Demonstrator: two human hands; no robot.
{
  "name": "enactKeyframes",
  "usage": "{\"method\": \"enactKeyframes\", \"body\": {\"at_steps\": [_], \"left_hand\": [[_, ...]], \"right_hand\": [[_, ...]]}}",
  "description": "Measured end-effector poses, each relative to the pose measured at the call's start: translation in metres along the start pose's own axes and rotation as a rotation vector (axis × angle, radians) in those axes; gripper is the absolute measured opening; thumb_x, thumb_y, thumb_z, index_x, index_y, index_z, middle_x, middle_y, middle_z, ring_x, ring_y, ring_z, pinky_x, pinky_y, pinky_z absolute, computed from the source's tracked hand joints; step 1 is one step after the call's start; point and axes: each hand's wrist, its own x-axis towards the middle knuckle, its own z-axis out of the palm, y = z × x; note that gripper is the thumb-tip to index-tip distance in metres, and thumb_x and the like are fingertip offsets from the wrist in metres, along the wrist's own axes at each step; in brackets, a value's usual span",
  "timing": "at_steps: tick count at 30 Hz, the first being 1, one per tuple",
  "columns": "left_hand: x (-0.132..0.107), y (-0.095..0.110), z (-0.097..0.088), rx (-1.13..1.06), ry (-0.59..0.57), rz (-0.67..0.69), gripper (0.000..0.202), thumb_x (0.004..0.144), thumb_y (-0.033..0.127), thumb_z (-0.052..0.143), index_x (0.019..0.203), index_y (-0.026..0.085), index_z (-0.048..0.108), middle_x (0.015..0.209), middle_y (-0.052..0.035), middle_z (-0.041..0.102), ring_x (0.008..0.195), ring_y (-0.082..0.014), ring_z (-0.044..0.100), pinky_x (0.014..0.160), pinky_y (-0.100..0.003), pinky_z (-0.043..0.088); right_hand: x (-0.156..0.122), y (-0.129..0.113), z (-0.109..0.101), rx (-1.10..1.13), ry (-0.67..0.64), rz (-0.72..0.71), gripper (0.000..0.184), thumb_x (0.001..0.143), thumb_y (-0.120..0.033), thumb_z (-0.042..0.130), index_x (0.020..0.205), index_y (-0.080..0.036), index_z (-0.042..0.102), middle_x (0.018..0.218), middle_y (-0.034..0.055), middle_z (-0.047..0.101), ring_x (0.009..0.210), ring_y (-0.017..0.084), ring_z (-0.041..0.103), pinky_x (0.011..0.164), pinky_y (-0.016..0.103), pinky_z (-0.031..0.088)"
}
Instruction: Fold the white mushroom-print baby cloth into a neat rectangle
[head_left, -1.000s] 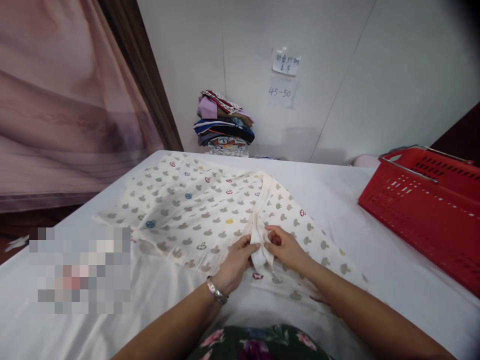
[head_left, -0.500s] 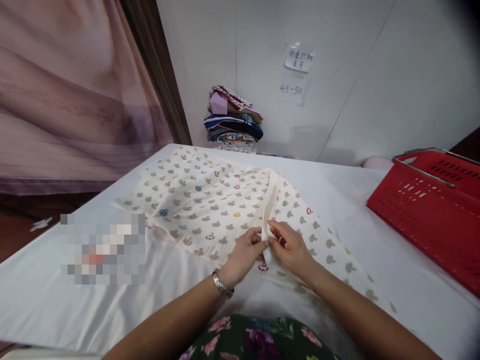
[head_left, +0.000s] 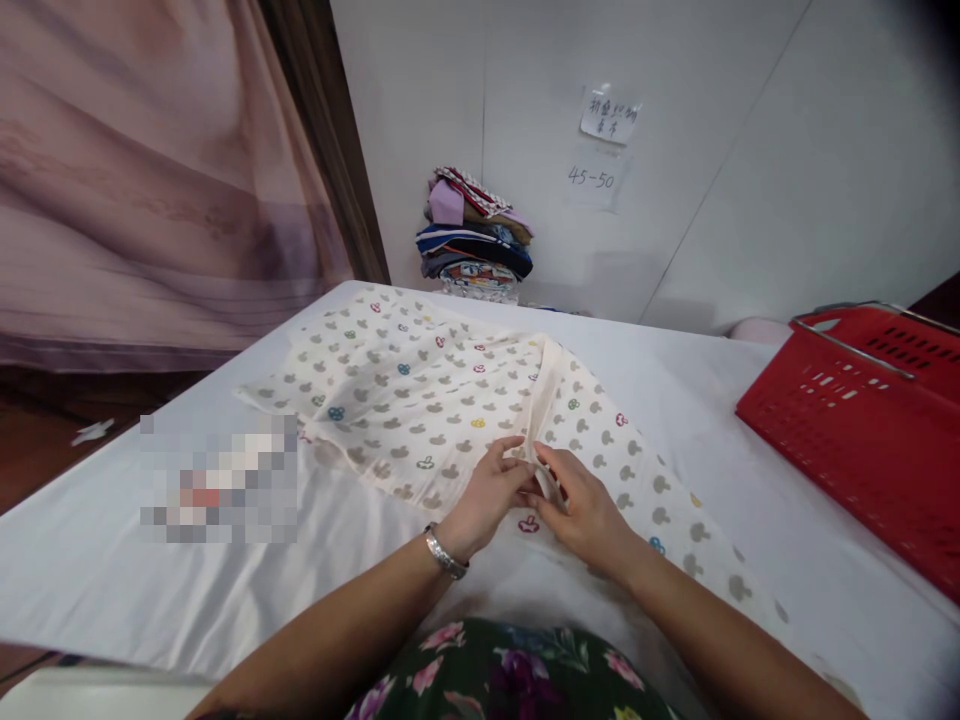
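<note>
The head camera is looking forward and down across the table point(head_left: 675, 400) toward the wall point(head_left: 712, 150). It is viewing the left hand point(head_left: 486, 500) and right hand point(head_left: 591, 512) from close above.

Left hand point(head_left: 487, 497) and right hand point(head_left: 590, 508) on mushroom-print cloth point(head_left: 390, 400)

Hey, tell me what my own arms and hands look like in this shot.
Your left hand and right hand are ungloved. A silvery band circles your left wrist; whether bracelet or watch is unclear. Your forearms show no sleeves.
</note>
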Motion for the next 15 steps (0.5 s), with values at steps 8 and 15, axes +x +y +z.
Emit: {"method": "enactKeyframes", "body": {"at_steps": [8,15], "left_hand": [[0.008,0.007,-0.003,0.381,-0.034,0.168,0.031,0.075,0.024,0.054,0.105,0.016,0.052,0.069,-0.0008,0.063,0.069,-0.0139,0.061,0.066,-0.026,0.047],[0.046,0.02,-0.016,0.933,0.029,0.557,0.023,0.08,0.025,0.048,0.099,0.022,0.06,0.098,-0.0027,0.064,0.083,-0.0154,0.06,0.073,-0.029,0.049]], "right_hand": [[-0.024,0.039,-0.022,0.108,0.221,0.254,0.045,0.085,-0.028,0.048,0.129,-0.027,0.043,0.11,0.0058,0.058,0.091,0.018,0.058,0.08,0.034,0.05],[-0.061,0.042,-0.09,0.144,0.238,0.347,0.051,0.075,-0.036,0.064,0.123,-0.024,0.052,0.105,0.0058,0.061,0.096,0.019,0.058,0.084,0.029,0.05]]}}
